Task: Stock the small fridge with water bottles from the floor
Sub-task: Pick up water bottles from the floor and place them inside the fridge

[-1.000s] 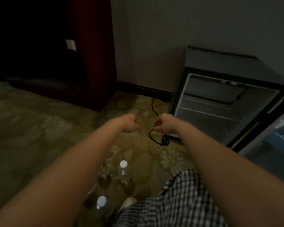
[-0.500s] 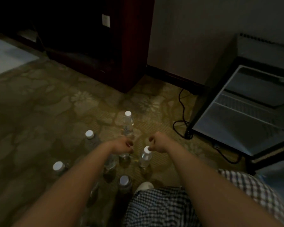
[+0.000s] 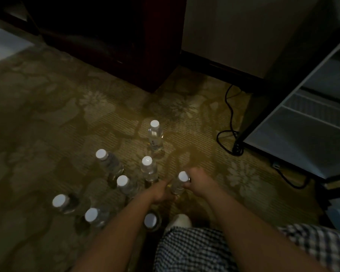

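Hotel rm: patterned carpet (image 3: 47,114), mini-fridge (image 3: 302,134)

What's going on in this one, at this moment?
A person is working on the water bottles that stand on the carpet. The right hand grips one bottle just under its white cap. The left hand is against its other side, but the dim light hides its grip. Seven other bottles stand upright around it. The small fridge is open at the right, and no bottle is in the part that shows.
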{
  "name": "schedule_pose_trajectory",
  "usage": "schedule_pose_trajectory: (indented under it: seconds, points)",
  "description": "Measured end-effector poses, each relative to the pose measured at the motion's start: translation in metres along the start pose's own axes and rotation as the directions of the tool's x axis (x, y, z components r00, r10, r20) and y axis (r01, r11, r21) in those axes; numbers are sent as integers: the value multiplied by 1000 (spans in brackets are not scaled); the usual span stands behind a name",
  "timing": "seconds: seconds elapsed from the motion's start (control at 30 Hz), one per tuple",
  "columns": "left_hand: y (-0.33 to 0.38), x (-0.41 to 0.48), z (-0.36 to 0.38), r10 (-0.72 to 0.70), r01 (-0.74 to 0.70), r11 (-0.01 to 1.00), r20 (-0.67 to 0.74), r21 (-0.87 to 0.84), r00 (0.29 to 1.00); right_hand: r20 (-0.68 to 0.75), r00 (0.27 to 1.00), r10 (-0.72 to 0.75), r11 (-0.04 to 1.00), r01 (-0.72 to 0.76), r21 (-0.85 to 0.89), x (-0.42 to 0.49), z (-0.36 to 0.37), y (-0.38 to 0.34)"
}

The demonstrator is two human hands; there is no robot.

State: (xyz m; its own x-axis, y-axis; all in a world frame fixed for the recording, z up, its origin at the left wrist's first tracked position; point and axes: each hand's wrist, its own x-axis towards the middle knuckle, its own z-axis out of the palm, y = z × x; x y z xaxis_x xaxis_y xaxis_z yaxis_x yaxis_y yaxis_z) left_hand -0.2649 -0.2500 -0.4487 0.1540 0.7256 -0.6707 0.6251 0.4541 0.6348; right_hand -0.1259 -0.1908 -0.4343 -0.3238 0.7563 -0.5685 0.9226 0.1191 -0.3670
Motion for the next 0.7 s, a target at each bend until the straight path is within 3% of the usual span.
schedule_pose_trajectory:
  seconds: [0.23,0.4,0.53,0.7]
  points:
    - [11,-6,8,4,-6,994,-25,-111,1000,-48,997,-53,994,48,-93,-6,-13,-10]
    - [25,-24,12,87,-108,953,-86,-282,992,-159,984,-85,994,73,-77,-33,-53,-20]
    - [45,-40,9,163,-228,919,-218,-321,962,-271,952,-143,990,140,-30,-61,-87,-29]
    - [90,-72,-1,250,-361,903,-398,-234,883,-425,886,-187,978,206,1,-108,-127,-37]
